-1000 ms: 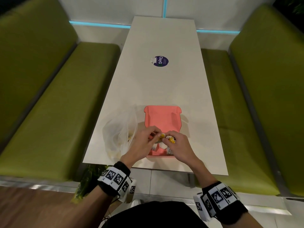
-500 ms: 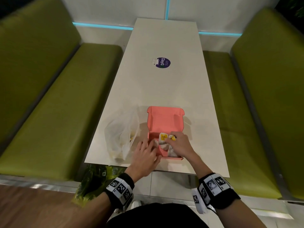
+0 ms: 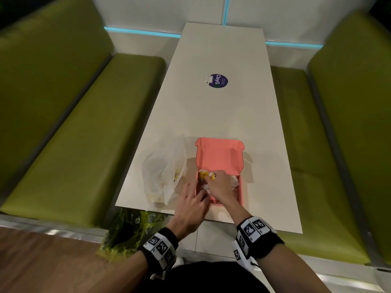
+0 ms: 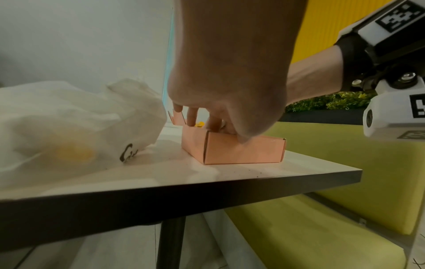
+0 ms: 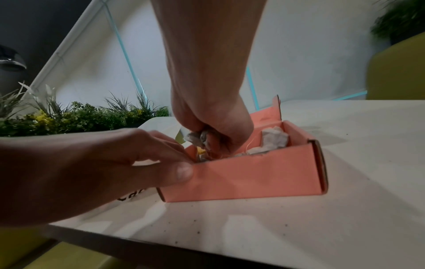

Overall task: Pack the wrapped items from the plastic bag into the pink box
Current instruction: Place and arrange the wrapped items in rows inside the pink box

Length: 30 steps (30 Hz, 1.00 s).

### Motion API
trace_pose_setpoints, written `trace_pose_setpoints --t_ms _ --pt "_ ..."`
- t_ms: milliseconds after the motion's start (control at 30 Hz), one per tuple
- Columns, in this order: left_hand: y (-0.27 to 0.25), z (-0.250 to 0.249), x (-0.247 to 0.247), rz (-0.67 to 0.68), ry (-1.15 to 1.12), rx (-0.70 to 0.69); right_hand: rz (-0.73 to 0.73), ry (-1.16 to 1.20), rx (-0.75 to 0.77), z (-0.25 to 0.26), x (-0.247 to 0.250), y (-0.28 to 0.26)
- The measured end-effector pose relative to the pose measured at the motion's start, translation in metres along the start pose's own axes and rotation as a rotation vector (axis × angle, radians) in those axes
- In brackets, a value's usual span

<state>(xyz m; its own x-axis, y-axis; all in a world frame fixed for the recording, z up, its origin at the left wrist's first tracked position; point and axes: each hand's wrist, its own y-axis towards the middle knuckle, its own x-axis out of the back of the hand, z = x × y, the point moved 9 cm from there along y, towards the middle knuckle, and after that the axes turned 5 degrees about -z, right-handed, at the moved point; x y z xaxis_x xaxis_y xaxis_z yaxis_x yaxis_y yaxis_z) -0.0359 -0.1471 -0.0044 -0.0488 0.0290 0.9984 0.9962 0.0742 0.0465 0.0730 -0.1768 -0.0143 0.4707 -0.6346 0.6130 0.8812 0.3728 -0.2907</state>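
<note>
The right hand (image 5: 211,127) is curled tight round a white wrapped item (image 5: 197,139), low inside the pink box (image 3: 241,192). The left hand (image 3: 190,208) pinches the box's near left corner, thumb on the front wall. Other wrapped items (image 5: 274,138) already lie inside, so pressing this one down could crush it or bulge the thin card wall. The plastic bag (image 3: 163,172), yellow showing through it, sits just beside the box on the white table (image 3: 211,113), between green benches (image 3: 74,134).

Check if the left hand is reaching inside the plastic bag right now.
No, the left hand holds the near left corner of the pink box, outside the plastic bag.
</note>
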Motion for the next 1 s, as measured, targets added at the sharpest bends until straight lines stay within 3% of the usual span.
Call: trace_pose_setpoints --t_ms 267,500,667,833,1000 --pt "-0.001 0.002 -0.004 0.048 0.010 0.042 -0.091 0.210 -0.046 -0.014 0.013 -0.004" --pt "0.004 0.002 0.016 -0.109 -0.026 0.076 -0.060 0.376 -0.157 -0.027 0.018 0.000" --pt "0.007 0.014 0.026 -0.184 -0.045 0.130 -0.129 0.227 0.001 -0.019 0.044 -0.004" --pt "-0.002 0.025 0.032 -0.249 -0.111 0.195 -0.001 -0.041 0.177 -0.010 0.043 -0.008" --pt "-0.005 0.023 0.027 -0.220 -0.100 0.197 0.136 -0.310 0.291 -0.008 0.016 -0.009"
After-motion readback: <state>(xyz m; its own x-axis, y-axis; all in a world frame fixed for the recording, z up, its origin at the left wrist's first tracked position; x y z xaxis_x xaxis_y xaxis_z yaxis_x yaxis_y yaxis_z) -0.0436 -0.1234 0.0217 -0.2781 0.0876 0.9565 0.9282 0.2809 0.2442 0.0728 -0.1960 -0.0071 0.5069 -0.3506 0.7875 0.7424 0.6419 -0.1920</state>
